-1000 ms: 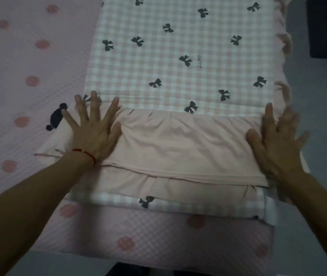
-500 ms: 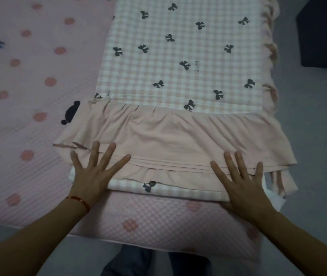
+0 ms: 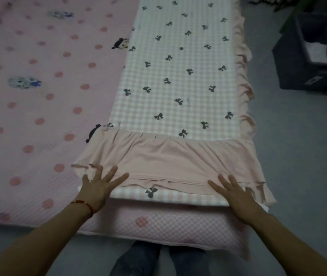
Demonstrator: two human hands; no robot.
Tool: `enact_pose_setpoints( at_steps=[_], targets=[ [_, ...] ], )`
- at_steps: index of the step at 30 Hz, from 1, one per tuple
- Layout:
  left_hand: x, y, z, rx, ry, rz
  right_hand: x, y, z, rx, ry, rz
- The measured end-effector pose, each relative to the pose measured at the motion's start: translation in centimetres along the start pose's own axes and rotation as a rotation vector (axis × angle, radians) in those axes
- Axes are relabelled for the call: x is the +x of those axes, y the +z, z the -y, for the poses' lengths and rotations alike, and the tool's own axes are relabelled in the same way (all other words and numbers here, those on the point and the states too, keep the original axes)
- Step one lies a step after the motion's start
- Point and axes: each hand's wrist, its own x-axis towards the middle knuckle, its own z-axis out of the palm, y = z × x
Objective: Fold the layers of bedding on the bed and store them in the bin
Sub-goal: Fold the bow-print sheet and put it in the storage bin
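Bedroom, grey floor, pink dotted mattress cover (image 3: 39, 120) filling the left of frame. Task item: checked bow-print sheet (image 3: 178, 76), already folded into a long strip running from centre frame to the top, its pink ruffle (image 3: 168, 158) doubled over the near end. Left hand (image 3: 98, 186) lies flat on the near-left corner, fingers spread; right hand (image 3: 236, 193) flat on the near-right corner, fingers spread too. Neither pinches anything. Dark bin (image 3: 308, 62) sits at upper right on the floor, well apart from the strip, something pale inside.

Progress, my read: lengthwise fold done; short folds, binning and the dotted cover underneath all left.

Versus half a second back: hands sit at the same corners, the right one slightly further out; view wider, bin now visible.
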Motion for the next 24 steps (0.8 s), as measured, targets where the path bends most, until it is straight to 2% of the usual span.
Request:
enact_pose_setpoints(
  at_steps=[2,4,5,7,9,13,16,20,24],
  targets=[
    [-1.6,-0.1,0.5,-0.026,0.022,0.080,-1.3,0.1,0.4,0.051,-0.020,0.057],
    [-2.8,-1.0,1.0,-0.062,0.049,0.057,-2.2,-0.1,0.5,0.108,-0.068,0.072],
    [-2.9,-1.8,1.5,-0.107,0.071,-0.004,-2.3,-0.7,0.3,0.122,-0.096,0.004],
    [-2.8,-3.5,2.9,-0.235,0.053,-0.232,-2.3,-1.8,-0.7,0.220,-0.087,-0.310],
    [-2.0,-6.6,4.5,-0.383,-0.050,-0.458,-2.3,-5.2,-1.4,0.231,0.025,-0.561],
    [1.5,-12.7,7.7,-0.640,-0.218,-0.627,-0.5,-13.3,-3.2,0.211,0.177,-0.716],
    [7.6,-16.6,8.6,-0.877,-0.354,-0.721,4.2,-18.6,-4.7,0.268,0.194,-0.824],
    [19.1,-18.6,10.7,-1.209,-0.508,-0.714,13.5,-23.7,-7.0,0.261,0.232,-0.846],
    [30.5,-17.8,12.3,-1.277,-0.623,-0.635,23.3,-25.0,-9.6,0.222,0.256,-0.790]
  ],
)
